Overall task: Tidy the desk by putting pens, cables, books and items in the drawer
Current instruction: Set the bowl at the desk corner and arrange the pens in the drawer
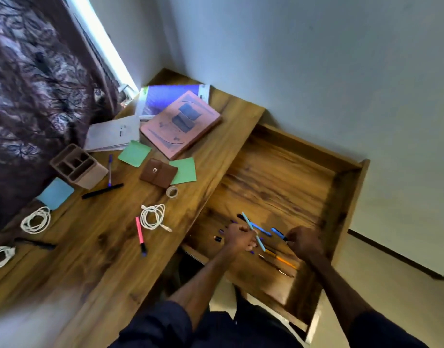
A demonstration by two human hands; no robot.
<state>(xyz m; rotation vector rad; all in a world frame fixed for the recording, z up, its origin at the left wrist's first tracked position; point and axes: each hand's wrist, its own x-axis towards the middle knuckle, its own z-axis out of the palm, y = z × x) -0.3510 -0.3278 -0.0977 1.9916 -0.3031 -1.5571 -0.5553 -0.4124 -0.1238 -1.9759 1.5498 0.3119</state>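
Head view, steeply down, tilted, over desk (120,247)

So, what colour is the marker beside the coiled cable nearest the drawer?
The marker is pink with a dark cap, seen in the head view.

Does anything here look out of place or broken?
Nothing looks broken or spilled. The pink book lies skewed across the blue book, and a black pen and pink highlighter lie loose on the desk though the pen holder looks empty.

Cable coil (1,256) cut by L edge; drawer pens (283,260) blurred.
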